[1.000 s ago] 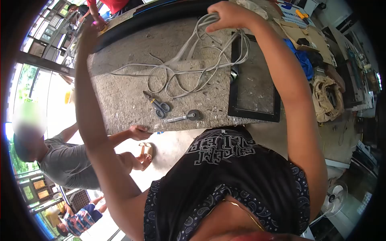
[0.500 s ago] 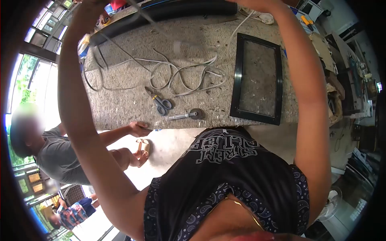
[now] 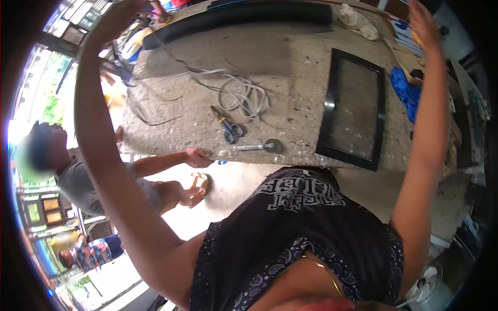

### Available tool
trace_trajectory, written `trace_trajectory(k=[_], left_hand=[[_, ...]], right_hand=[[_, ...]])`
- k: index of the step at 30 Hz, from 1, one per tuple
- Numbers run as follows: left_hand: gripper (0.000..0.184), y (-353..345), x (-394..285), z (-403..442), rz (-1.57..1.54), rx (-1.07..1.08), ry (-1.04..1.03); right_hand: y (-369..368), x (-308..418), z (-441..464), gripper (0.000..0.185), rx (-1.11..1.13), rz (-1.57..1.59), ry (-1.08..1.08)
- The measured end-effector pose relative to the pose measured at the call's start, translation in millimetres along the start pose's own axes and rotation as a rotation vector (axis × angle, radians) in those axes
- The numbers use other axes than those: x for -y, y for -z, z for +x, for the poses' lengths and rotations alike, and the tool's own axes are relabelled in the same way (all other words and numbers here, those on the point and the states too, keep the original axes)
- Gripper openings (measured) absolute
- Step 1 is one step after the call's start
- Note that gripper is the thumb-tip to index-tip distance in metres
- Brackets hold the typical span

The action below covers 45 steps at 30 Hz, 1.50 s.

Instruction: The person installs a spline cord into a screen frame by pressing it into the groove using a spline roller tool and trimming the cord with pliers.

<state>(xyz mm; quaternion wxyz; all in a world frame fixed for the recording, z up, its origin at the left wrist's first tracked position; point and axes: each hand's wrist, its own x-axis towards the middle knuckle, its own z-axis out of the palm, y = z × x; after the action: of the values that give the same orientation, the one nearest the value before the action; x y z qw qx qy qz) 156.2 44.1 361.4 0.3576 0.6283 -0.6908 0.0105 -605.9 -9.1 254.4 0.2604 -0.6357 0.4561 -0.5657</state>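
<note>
My left hand [image 3: 120, 11] is raised at the top left, mostly cut off by the frame edge, so its fingers and any hold are hidden. My right hand [image 3: 424, 26] is lifted at the top right with fingers stretched out, and I see nothing in it. Between my arms, a tangle of pale flat cord [image 3: 248, 98] lies on the worn table [image 3: 295, 93]. Grey-handled snips [image 3: 228, 127] and a roller with a metal handle [image 3: 259, 147] rest near the front edge. A black rectangular frame [image 3: 325, 114] lies to their right.
A long black roll [image 3: 244, 19] lies along the far side, with a crumpled pale cloth [image 3: 358, 22] beside it. Blue material [image 3: 404, 90] sits at the right edge. A co-worker's hand [image 3: 198, 157] touches the table's front left edge.
My right hand has moved right, away from the cloth and cord end at the back. The blurred strip near my left hand no longer crosses the upper view. The view has shifted.
</note>
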Motion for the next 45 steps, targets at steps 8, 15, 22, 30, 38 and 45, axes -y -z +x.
trace_trajectory(k=[8, 15, 22, 30, 38, 45], left_hand=[[0.028, -18, -52, -13, -0.194, 0.054, 0.022], [0.048, -45, 6, -36, 0.500, 0.312, -0.199], [0.045, -9, 225, -68, 0.648, 0.348, 0.228], [0.019, -29, 119, 18, 0.109, 0.532, 0.730], [0.026, -127, -48, 58, 0.049, 0.232, -0.176], [0.034, -219, -49, 10, 0.039, 0.136, -0.261]], right_hand=[[59, 85, -23, 0.059, -0.192, -0.422, 0.018], [95, 139, -104, 0.077, -0.455, -0.628, -0.069], [185, 83, -180, 0.068, -0.430, -0.643, -0.194], [284, 65, -228, 0.058, -0.411, -0.616, -0.365], [394, 84, -167, 0.048, -0.125, -0.327, -0.488], [166, 65, -183, 0.055, -0.016, -0.143, -0.561]])
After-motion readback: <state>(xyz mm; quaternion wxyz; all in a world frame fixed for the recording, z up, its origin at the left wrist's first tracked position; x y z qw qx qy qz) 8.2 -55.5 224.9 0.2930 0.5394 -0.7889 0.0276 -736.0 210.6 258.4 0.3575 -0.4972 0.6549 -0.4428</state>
